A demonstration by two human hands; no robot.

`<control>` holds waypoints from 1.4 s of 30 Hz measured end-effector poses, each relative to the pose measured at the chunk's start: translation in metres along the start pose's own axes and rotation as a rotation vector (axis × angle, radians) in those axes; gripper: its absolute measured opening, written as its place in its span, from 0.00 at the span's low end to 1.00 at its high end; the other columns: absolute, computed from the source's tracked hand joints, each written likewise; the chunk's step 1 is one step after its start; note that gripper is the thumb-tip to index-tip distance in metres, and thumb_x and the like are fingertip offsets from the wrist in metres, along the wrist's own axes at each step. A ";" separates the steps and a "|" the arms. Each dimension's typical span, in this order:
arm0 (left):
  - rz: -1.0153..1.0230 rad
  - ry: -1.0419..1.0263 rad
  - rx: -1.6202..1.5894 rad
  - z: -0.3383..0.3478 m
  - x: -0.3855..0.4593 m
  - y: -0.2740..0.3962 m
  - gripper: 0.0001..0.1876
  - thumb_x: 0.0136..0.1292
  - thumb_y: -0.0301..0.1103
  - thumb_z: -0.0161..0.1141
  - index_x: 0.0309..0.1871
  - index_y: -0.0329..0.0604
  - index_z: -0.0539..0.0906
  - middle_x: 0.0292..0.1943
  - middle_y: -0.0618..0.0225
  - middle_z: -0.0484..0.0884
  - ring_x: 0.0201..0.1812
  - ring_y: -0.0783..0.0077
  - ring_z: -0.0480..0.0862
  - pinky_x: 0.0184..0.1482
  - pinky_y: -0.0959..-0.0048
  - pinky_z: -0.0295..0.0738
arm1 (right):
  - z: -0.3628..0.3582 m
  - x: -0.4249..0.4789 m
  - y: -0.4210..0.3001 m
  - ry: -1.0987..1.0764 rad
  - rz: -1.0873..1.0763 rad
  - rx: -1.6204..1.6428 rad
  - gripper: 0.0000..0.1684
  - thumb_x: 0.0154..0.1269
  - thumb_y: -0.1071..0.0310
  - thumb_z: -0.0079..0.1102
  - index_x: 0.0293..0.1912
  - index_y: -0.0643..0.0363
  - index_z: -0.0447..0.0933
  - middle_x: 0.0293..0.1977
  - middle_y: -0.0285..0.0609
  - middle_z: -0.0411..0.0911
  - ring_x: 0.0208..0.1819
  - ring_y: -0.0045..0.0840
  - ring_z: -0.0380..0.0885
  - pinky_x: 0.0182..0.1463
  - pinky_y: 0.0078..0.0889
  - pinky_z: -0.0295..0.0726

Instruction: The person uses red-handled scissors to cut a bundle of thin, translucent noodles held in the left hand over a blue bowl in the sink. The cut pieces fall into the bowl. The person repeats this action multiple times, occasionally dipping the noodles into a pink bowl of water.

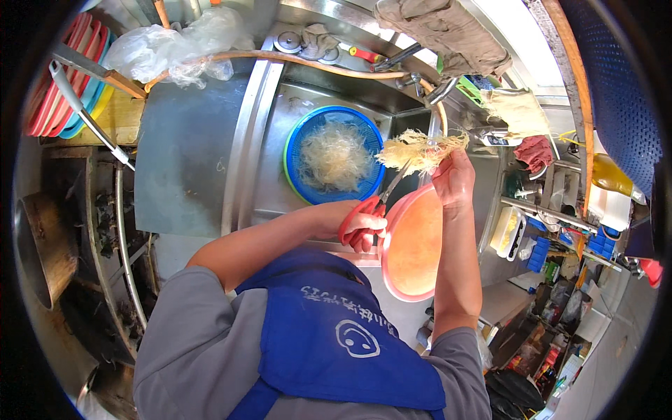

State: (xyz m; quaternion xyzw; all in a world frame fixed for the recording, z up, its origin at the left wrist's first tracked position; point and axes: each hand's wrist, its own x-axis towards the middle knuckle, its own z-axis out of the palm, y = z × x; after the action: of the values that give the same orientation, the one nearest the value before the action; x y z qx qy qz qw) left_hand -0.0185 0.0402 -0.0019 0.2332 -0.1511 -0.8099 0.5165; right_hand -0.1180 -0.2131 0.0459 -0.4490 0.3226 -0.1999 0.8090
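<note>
My left hand [363,228] grips red-handled scissors [392,188], whose blades point up and reach the underside of a bundle of pale yellow stringy fibres [415,149]. The bundle is pinched at its right end by my right hand [454,176]. Left of it, a blue plastic colander [291,168] holds a loose heap of thin translucent strands [336,157]. A green rim shows beneath the colander's left edge. Below the bundle, a pink plastic basin [412,247] stands tilted, partly hidden by my right forearm. Whether the blades are apart is unclear.
The colander sits in a stainless steel sink [270,184], with a metal worktop [184,168] to its left. A tan hose [315,65] curves along the back towards a tap [441,92]. Brown cloths [446,37] hang at the back right. Colourful trays [79,79] stand far left.
</note>
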 end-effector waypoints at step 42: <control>-0.026 -0.128 -0.017 -0.002 0.012 -0.002 0.13 0.69 0.43 0.58 0.40 0.42 0.78 0.28 0.73 0.77 0.23 0.85 0.71 0.25 0.82 0.66 | 0.028 -0.014 -0.014 -0.122 -0.017 -0.212 0.10 0.75 0.65 0.51 0.48 0.62 0.73 0.30 0.36 0.76 0.28 0.18 0.73 0.31 0.21 0.75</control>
State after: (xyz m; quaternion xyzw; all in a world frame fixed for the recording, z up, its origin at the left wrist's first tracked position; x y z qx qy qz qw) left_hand -0.0238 0.0302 -0.0074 0.1785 -0.1738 -0.8312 0.4970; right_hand -0.1090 -0.1952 0.0734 -0.5461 0.2881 -0.1439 0.7733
